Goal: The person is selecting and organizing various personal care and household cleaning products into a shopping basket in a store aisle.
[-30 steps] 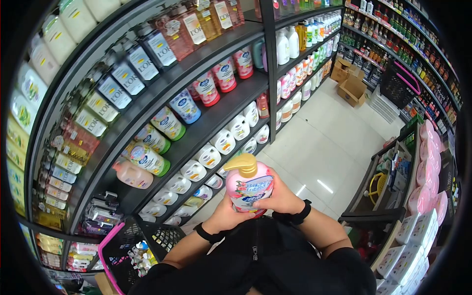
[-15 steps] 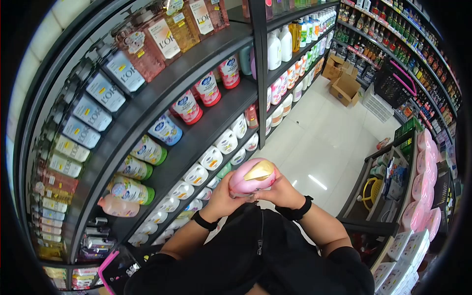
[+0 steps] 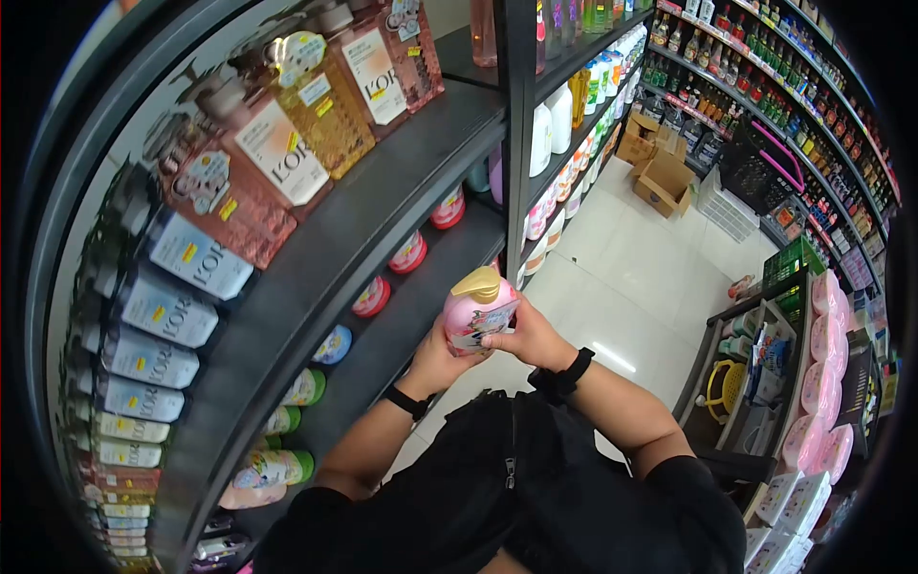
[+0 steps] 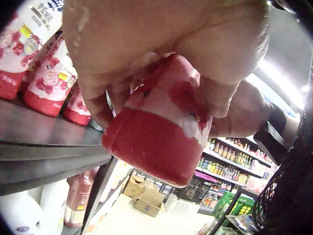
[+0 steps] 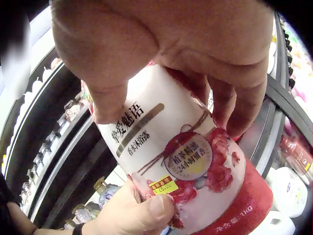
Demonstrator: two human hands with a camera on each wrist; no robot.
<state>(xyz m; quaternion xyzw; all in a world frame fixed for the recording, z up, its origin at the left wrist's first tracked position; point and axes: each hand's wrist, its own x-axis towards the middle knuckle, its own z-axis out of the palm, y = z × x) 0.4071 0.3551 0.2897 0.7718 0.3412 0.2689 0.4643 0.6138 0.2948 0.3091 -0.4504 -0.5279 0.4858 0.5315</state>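
A pink pump bottle (image 3: 470, 320) with a gold pump head is held upright between both hands in front of the chest. The left hand (image 3: 437, 362) grips its lower left side, and the right hand (image 3: 529, 337) grips the other side with the thumb across the label. From the left wrist, the bottle's red base (image 4: 151, 147) shows below the curled fingers. In the right wrist view the white label (image 5: 171, 142) carries red flowers and a yellow price sticker (image 5: 163, 185), with the left thumb (image 5: 159, 208) close beside the sticker.
Dark shelves (image 3: 402, 153) of pump bottles curve along the left. Tiled floor (image 3: 612, 277) runs ahead to open cardboard boxes (image 3: 662, 182) and a black basket (image 3: 762, 165). At the right stands a rack with pink packs (image 3: 820, 387) and a yellow basket (image 3: 725, 390).
The bottle, tipped with its pump toward the camera half a second ago, is upright again with its label side showing. The head view has shifted closer to the upper left shelf; both hands keep their grip.
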